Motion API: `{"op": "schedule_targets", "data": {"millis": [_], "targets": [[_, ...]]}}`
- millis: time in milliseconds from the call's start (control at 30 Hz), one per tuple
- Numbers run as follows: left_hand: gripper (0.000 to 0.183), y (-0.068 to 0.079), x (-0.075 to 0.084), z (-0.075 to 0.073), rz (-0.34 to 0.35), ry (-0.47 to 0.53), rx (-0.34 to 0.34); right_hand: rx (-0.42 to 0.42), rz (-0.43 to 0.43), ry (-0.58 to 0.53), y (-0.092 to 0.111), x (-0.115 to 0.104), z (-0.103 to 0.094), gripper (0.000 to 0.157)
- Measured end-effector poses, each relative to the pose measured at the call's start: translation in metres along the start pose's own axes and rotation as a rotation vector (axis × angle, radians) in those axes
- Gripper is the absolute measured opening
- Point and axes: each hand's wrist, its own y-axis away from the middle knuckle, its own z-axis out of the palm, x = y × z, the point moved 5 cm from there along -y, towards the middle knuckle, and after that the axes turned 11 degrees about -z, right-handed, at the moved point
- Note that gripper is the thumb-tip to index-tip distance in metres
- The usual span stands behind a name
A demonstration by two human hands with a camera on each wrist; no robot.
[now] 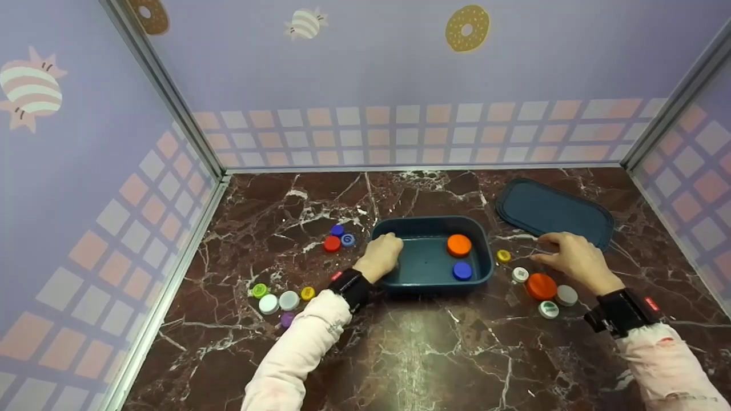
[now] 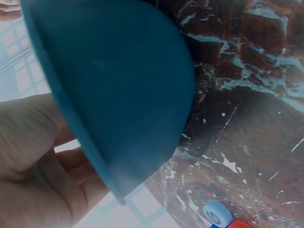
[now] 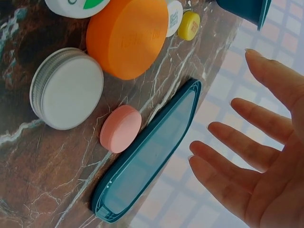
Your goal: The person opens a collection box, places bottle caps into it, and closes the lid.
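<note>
My pale sleeves (image 1: 294,359) led to my left hand (image 1: 381,257), grasping the box (image 1: 425,257) by its left rim, and my right hand (image 1: 578,261), fingers released, near the lid (image 1: 551,208).

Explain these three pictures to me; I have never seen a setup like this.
There is no machine, just a person. The left hand grips the teal box at its left end; the right hand is open and holds nothing. The wide picture comes from a camera on the head; the other two come from the wrist cameras, one left, one right. On the marbled table, loose caps lie on both sides of the box, with a flat lid at the right. Inside the box are an orange cap and a blue cap.
</note>
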Motion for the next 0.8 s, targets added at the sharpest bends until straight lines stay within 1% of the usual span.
{"op": "schedule_targets", "data": {"millis": [167,300,433,600,800], "targets": [[0.012,0.001,0.001,-0.006,0.010,0.015,0.022,-0.006,0.003,-0.010,0.001,0.004,-0.003,0.055],[0.014,0.002,0.003,-0.011,0.028,0.024,0.045,0.000,0.001,-0.014,0.002,0.010,-0.003,0.053],[0.013,0.004,0.004,-0.015,0.042,0.020,0.068,-0.009,0.022,-0.012,0.003,0.016,-0.001,0.053],[0.008,0.006,0.002,-0.021,0.051,0.033,0.105,-0.035,0.059,-0.004,0.005,0.025,0.003,0.056],[0.011,0.006,0.001,-0.026,0.047,0.038,0.097,-0.102,0.094,0.020,0.004,0.033,0.009,0.062]]}}
